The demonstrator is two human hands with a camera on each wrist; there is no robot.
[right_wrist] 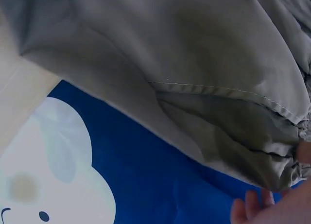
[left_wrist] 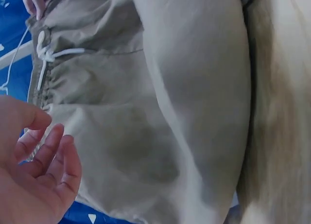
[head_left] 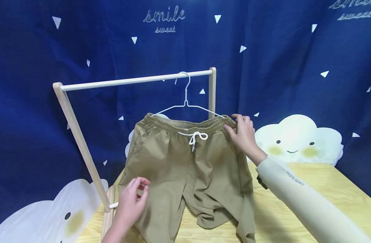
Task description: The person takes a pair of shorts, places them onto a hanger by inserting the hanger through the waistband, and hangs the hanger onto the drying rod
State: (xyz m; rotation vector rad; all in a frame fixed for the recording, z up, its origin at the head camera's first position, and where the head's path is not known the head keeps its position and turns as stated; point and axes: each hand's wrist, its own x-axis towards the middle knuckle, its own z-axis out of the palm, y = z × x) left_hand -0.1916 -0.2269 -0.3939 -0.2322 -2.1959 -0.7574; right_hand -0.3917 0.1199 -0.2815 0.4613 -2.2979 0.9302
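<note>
A pair of khaki pants [head_left: 164, 158] with a gathered waistband hangs spread out on a white wire hanger [head_left: 185, 98]. The hanger's hook goes over the rack's top bar, and its sloping arms run down into the waist opening. A white drawstring [head_left: 196, 137] is tied in a bow at the front. My right hand [head_left: 244, 133] pinches the waistband at its right end, thumb in front and fingers behind, as the right wrist view [right_wrist: 272, 204] also shows for the hand. In front of the left pant leg is my left hand [head_left: 132, 199], fingers loosely curled around nothing.
The clothes rack has a white bar [head_left: 121, 82] between wooden posts [head_left: 82, 145]. It stands on a light wooden table [head_left: 279, 202]. Behind hangs a dark blue curtain [head_left: 279, 67] with white triangles and smiling clouds [head_left: 298, 135]. The lower pant legs lie folded on the tabletop.
</note>
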